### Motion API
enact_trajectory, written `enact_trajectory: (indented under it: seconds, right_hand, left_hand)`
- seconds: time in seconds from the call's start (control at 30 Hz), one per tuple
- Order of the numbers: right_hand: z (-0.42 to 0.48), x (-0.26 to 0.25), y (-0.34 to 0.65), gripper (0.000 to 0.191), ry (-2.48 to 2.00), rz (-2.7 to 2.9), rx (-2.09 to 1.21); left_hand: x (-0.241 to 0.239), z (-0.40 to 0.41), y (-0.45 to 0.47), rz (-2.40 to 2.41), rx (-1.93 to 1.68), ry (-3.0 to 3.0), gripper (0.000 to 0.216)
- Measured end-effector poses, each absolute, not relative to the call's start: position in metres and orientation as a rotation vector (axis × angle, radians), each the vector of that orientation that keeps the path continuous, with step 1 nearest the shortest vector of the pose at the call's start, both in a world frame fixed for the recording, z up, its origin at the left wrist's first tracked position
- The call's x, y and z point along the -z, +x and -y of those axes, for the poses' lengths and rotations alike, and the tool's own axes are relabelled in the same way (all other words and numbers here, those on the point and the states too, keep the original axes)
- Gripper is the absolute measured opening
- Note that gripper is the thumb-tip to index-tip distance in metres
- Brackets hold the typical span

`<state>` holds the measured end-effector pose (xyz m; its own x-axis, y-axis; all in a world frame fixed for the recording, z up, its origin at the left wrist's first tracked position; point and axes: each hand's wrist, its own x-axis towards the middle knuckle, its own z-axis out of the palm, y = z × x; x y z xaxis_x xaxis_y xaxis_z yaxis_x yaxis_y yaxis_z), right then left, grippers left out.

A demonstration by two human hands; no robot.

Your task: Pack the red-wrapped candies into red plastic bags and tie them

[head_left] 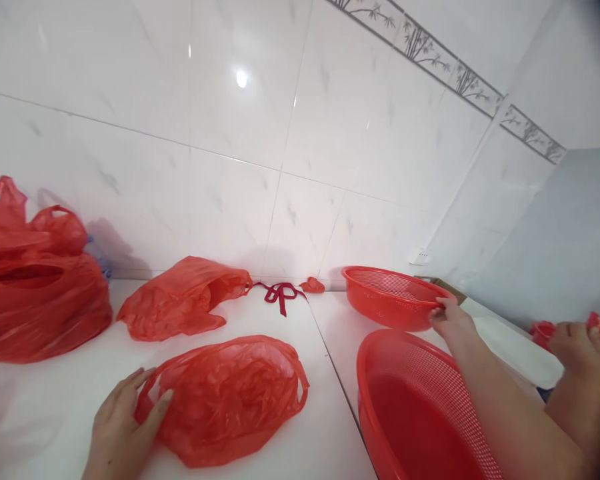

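My left hand (125,423) is at the near left edge of an open red plastic bag (235,407) on the white table. Its thumb lies at the bag's mouth, the fingers outside, with the bag's edge between them. Crumpled film shows inside the bag. My right hand (447,319) pinches the right rim of a red plastic basket (380,308), tilted near the wall. Below it, a larger red basket (375,407) stands in front, partly covered by my forearm. Its bottom shows bare red plastic.
Another red bag (180,300) lies behind, beside a dark red ribbon (280,293) and a small red bundle (313,285). Full-looking red bags (40,307) stand at left. At right, another person's hand (580,350) is near red items. A tiled wall (230,200) borders the table.
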<state>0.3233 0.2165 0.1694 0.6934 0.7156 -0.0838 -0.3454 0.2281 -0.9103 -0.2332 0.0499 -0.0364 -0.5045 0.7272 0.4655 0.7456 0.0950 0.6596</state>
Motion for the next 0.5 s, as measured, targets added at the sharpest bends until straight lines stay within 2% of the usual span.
enact_trajectory:
  seconds: [0.2,0.5]
  right_hand:
    - [-0.193,-0.179,0.266,0.024,-1.065,0.476,-0.959]
    - [-0.178,-0.13,0.177,0.018,-1.137,0.665,-1.216]
  left_hand:
    - [0.031,-0.045,-0.23,2.288,1.533,-1.55,0.058]
    - [0.027,-0.037,-0.231,2.3,1.603,-1.612,0.05]
